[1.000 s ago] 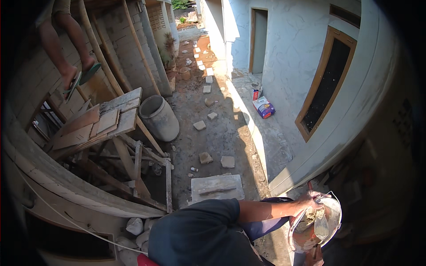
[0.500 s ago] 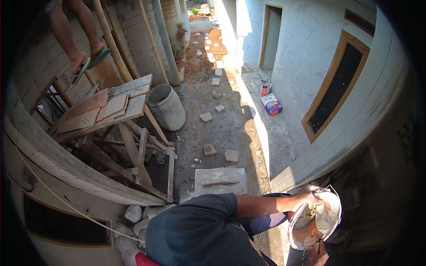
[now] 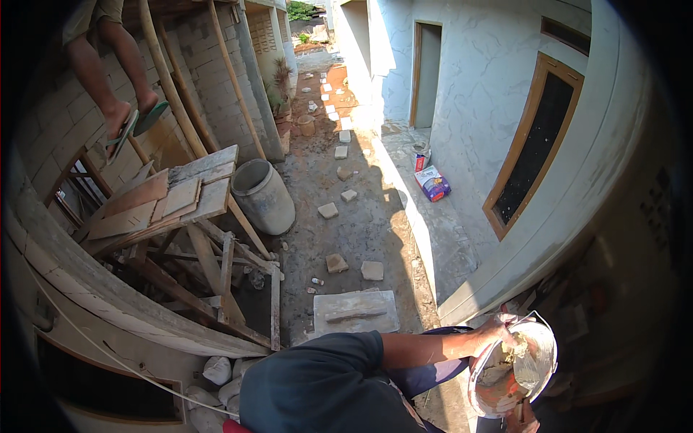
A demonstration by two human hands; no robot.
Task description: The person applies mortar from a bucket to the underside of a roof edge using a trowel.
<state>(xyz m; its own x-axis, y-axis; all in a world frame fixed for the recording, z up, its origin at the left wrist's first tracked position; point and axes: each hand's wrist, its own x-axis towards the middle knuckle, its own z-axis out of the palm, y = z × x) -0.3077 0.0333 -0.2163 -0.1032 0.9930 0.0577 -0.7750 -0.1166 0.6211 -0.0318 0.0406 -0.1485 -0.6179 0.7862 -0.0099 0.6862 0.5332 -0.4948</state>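
Note:
A pale bucket with a wire handle is tilted at the lower right, its inside smeared with whitish, lumpy paste and reddish-orange patches. My left forearm reaches out of a dark sleeve, and my left hand is closed on the bucket's upper rim. My right hand shows only partly at the bucket's lower side, with its fingers curled; what they hold is hidden.
A co-worker's legs in sandals hang above a wooden scaffold at left. Below lie a concrete cylinder, stepping blocks, a slab, bags and sacks. A marbled wall lines the right.
The view shifted a little and swung back, so the surroundings sit slightly lower in the picture now. My hands stay at the bucket with only slight movement.

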